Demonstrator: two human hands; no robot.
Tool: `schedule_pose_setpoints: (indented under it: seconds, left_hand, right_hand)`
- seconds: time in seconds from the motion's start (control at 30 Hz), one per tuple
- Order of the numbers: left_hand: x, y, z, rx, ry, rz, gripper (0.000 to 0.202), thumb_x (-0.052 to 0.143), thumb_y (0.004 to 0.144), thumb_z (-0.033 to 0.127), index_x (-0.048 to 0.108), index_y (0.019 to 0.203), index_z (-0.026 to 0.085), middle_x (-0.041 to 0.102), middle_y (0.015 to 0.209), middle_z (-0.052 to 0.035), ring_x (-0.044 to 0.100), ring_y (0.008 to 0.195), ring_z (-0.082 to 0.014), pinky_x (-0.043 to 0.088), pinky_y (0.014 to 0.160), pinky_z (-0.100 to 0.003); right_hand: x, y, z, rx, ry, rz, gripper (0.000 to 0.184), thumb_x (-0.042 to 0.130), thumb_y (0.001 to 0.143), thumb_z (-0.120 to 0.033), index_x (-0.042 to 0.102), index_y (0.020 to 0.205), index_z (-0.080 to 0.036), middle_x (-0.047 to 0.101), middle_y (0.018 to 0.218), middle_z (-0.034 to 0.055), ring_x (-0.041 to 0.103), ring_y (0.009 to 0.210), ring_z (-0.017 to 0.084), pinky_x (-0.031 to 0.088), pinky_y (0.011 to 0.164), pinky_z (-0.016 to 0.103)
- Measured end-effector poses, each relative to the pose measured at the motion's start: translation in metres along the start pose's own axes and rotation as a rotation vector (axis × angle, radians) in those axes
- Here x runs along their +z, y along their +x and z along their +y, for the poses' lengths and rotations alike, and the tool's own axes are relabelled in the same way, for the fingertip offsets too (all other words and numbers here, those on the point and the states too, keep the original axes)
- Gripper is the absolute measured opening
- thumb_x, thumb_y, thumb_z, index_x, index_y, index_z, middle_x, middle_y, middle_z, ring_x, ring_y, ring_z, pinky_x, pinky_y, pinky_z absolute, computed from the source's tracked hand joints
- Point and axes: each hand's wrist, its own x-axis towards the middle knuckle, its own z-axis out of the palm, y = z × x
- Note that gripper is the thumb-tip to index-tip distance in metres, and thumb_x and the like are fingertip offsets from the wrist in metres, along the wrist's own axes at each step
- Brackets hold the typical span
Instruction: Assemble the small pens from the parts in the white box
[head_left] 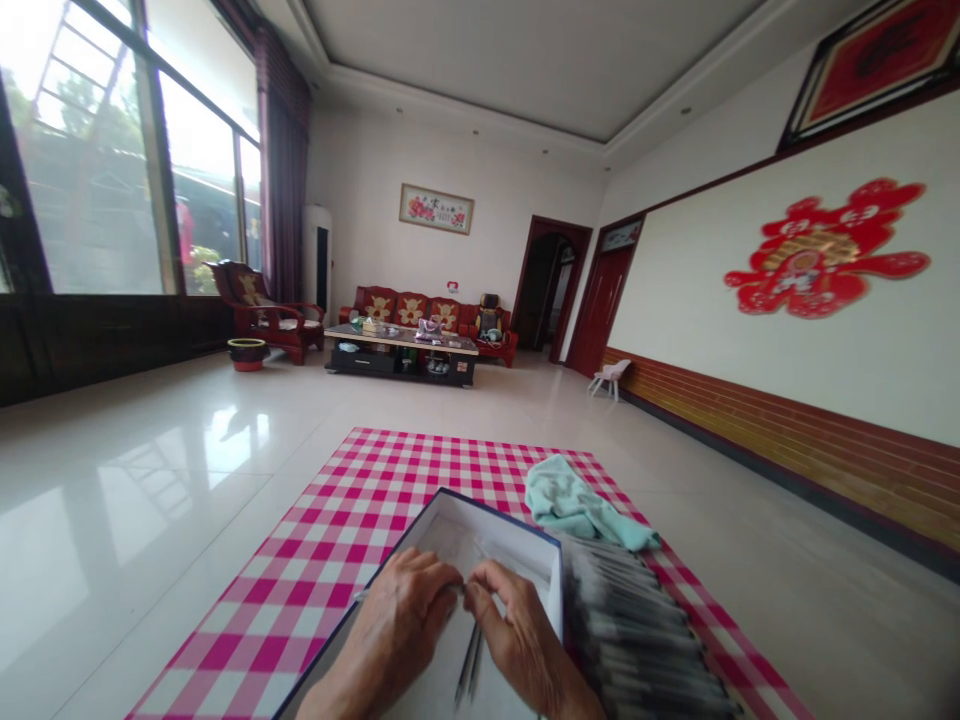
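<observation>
Both of my hands are above an open white box (559,590) with a dark blue rim. My left hand (401,620) is closed around a slim pen-like stick (361,596), whose pale end sticks out at the left. My right hand (514,620) pinches at the other end, close to the left fingertips; the middle is hidden by fingers. A few thin dark rods (469,662) lie in the box below my hands. Right of the box is a blurred pile of clear and black pen-like sticks (637,630), laid side by side.
A mint-green cloth (581,505) lies crumpled behind the pile. Box, pile and cloth rest on a pink-and-white checked tablecloth (300,570). Farther off are a low table (397,340), a red wooden sofa (412,305), an armchair (262,310) and a small white chair (611,378).
</observation>
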Motion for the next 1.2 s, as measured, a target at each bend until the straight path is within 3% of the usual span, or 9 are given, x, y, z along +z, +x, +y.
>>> schedule_pose_setpoints:
  seconds: [0.23,0.53,0.67,0.77,1.0,1.2]
  left_hand:
    - [-0.002,-0.002,0.002,0.005,0.0,-0.019,0.023,0.045,0.086,0.016,0.066,0.079,0.023,0.062,0.073,-0.0003,0.056,0.073,-0.0162,0.04,0.069,-0.026]
    - [-0.007,-0.001,0.002,-0.007,0.017,-0.028,0.024,0.044,0.087,0.017,0.068,0.083,0.022,0.063,0.074,-0.0016,0.057,0.072,-0.0158,0.041,0.066,-0.026]
    - [-0.008,-0.001,-0.006,-0.052,0.025,0.005,0.023,0.045,0.086,0.019,0.067,0.089,0.02,0.066,0.079,-0.0032,0.059,0.075,-0.0167,0.043,0.067,-0.026]
    - [-0.01,-0.001,-0.01,-0.075,0.012,0.014,0.024,0.044,0.086,0.019,0.067,0.09,0.021,0.067,0.081,-0.003,0.06,0.073,-0.016,0.043,0.064,-0.024]
    - [-0.011,-0.005,-0.015,-0.087,0.008,-0.023,0.031,0.039,0.089,0.021,0.066,0.102,0.023,0.066,0.083,-0.0035,0.062,0.071,-0.0152,0.044,0.061,-0.023]
    - [-0.012,-0.004,-0.024,-0.082,-0.054,0.131,0.031,0.038,0.088,0.02,0.06,0.111,0.019,0.07,0.09,-0.005,0.064,0.075,-0.0167,0.048,0.062,-0.025]
  right_hand:
    - [0.0,0.001,-0.002,0.033,0.026,0.006,0.039,0.037,0.092,-0.039,0.053,0.063,-0.018,0.046,0.058,-0.0044,0.047,0.059,0.012,0.035,0.057,0.023]
    - [0.0,0.002,0.006,0.087,0.07,-0.008,0.046,0.03,0.094,-0.043,0.058,0.068,-0.018,0.058,0.061,-0.0001,0.053,0.058,0.014,0.039,0.057,0.024]
    - [-0.004,0.002,0.02,0.101,-0.053,0.029,0.037,0.038,0.091,-0.038,0.06,0.071,-0.018,0.059,0.061,-0.0004,0.054,0.059,0.014,0.039,0.055,0.023]
    - [-0.006,0.001,0.026,0.058,-0.172,-0.021,0.025,0.047,0.086,-0.03,0.062,0.069,-0.019,0.06,0.062,-0.0015,0.054,0.061,0.014,0.038,0.056,0.023]
    - [-0.005,-0.002,0.036,0.039,-0.234,-0.07,0.02,0.047,0.083,-0.021,0.063,0.071,-0.02,0.064,0.067,-0.0002,0.058,0.065,0.016,0.039,0.06,0.025]
    - [-0.011,-0.001,0.044,0.071,-0.258,-0.021,0.023,0.044,0.083,-0.021,0.062,0.068,-0.019,0.063,0.064,0.0002,0.058,0.063,0.016,0.038,0.059,0.025]
